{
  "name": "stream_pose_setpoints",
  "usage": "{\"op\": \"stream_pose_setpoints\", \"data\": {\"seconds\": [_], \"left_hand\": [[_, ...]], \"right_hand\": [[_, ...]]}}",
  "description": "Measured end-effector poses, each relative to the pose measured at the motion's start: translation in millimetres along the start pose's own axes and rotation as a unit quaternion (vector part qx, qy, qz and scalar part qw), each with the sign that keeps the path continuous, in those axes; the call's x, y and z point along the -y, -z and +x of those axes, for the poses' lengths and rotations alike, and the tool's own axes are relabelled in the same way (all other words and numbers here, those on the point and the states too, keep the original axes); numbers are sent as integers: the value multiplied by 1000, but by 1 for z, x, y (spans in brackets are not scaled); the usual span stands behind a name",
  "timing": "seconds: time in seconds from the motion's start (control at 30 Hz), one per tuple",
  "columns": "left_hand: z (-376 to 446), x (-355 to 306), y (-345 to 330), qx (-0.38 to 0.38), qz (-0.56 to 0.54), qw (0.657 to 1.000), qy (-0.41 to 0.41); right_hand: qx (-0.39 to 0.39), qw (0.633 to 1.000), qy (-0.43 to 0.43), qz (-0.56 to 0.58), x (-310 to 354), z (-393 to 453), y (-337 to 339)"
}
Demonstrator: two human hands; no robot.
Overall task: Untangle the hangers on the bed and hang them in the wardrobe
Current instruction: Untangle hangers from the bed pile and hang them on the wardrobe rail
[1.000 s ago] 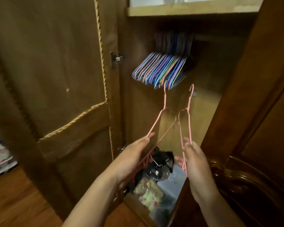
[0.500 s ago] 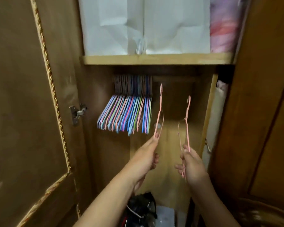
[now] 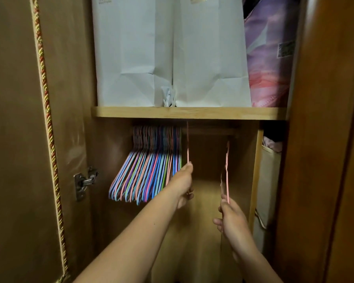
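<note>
Inside the open wardrobe, my left hand (image 3: 183, 183) grips a pink hanger (image 3: 187, 148) edge-on, its hook up at the wooden rail (image 3: 208, 131) under the shelf. My right hand (image 3: 230, 218) holds a second pink hanger (image 3: 226, 170) lower and to the right, its hook just below the rail. Several coloured hangers (image 3: 147, 170) hang bunched on the left part of the rail, right beside the left hand's hanger.
A wooden shelf (image 3: 190, 112) above the rail carries two white paper bags (image 3: 172, 54) and a purple-pink package (image 3: 271, 54). The open door (image 3: 29, 139) with a metal hinge (image 3: 83, 182) stands at left. A beige fabric organiser (image 3: 267, 188) sits at right.
Both hands have lifted the pink hangers higher toward the rail. The left hand's hanger hook now reaches the rail, and my view has tilted up.
</note>
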State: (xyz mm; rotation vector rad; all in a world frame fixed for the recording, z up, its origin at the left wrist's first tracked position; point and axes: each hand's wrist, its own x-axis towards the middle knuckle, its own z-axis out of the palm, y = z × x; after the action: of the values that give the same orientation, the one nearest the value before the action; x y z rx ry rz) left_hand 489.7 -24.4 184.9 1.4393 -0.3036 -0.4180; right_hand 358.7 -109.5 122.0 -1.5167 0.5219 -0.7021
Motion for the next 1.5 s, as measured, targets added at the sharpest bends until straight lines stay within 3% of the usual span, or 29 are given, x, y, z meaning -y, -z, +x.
{"op": "stream_pose_setpoints", "data": {"seconds": [0.2,0.67,0.8,0.97,1.1,1.5], "left_hand": [[22,7,8,-14,66,996,57],[-23,12,36,19,243,970,15],[-41,5,58,11,297,955,1],[-50,-9,84,-21,312,949,-38],[-53,-11,102,-46,345,936,-46],[-70,-8,147,-67,342,937,-12]], "right_hand": [[6,1000,-13,-1,-1,13,-7],[55,997,12,-43,-3,22,-18],[56,995,54,-68,-2,19,-28],[33,981,124,-143,22,52,-50],[22,974,130,-183,28,85,-76],[85,928,190,-310,7,78,-119]]}}
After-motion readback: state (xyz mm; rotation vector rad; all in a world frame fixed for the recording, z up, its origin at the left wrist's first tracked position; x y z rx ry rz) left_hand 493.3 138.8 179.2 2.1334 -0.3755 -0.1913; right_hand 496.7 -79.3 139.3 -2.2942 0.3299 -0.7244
